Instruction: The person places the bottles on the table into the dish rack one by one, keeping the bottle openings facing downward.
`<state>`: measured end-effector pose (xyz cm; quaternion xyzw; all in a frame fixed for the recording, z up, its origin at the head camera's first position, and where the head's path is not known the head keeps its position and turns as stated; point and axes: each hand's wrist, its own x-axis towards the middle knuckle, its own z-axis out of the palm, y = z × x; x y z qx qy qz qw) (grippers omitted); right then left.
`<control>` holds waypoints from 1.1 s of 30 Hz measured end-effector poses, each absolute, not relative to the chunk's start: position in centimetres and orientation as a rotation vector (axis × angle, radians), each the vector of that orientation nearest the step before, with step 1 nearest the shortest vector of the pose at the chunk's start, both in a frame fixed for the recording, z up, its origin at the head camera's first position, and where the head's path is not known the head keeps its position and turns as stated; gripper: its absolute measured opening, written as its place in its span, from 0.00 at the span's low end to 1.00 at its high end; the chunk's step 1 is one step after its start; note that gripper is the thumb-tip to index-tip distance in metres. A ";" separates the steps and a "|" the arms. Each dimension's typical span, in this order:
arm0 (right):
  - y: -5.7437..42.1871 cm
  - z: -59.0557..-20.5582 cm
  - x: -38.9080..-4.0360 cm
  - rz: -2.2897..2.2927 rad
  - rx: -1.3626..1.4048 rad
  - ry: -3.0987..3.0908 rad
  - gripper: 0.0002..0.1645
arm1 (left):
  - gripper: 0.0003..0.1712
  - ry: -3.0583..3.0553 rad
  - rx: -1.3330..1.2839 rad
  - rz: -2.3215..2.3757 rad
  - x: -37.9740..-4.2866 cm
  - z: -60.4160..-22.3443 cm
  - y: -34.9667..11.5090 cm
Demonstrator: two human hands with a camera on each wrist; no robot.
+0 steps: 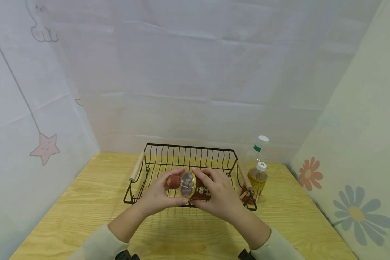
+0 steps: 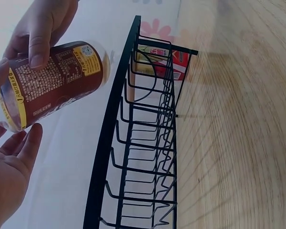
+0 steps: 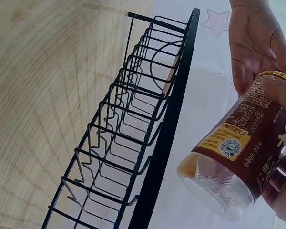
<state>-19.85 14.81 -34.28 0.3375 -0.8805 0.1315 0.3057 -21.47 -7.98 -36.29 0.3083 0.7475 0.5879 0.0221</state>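
A drink bottle with a dark brown label and a red cap is held lying sideways above the front of a black wire dish rack. My right hand grips its labelled body, thumb and fingers on opposite sides. At the cap end, my left hand holds the shoulder between thumb and fingers. The right wrist view shows the bottle's clear base tilted downward. From the left wrist, small print and a yellow panel show on the label. Wooden handles top the rack's two ends.
Right of the rack stand a bottle of amber drink with a white cap and a clear bottle with a green band. A red package is beside the rack's right end. White sheets hang behind the wooden table.
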 end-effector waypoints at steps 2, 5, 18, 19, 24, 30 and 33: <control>14.8 -34.3 -19.8 0.338 0.904 -2.329 0.55 | 0.48 2.291 0.938 1.832 -21.4 -36.3 -8.0; 14.7 -34.2 -19.8 0.334 0.922 -2.319 0.55 | 0.47 2.289 0.905 1.841 -21.4 -36.3 -8.0; 14.9 -34.2 -19.8 0.411 0.939 -2.341 0.56 | 0.44 2.349 0.883 1.824 -21.4 -36.5 -8.1; 14.9 -34.2 -19.8 0.426 0.936 -2.343 0.56 | 0.44 2.357 0.883 1.825 -21.5 -36.5 -8.2; 15.4 -33.8 -19.7 0.534 0.865 -2.374 0.55 | 0.44 2.417 0.832 1.838 -21.6 -36.3 -8.5; 15.8 -33.9 -19.6 0.759 0.753 -2.416 0.55 | 0.46 2.427 0.740 1.918 -21.7 -35.8 -8.8; 15.9 -34.1 -19.4 0.849 0.687 -2.418 0.54 | 0.45 2.428 0.752 1.964 -21.7 -35.7 -8.9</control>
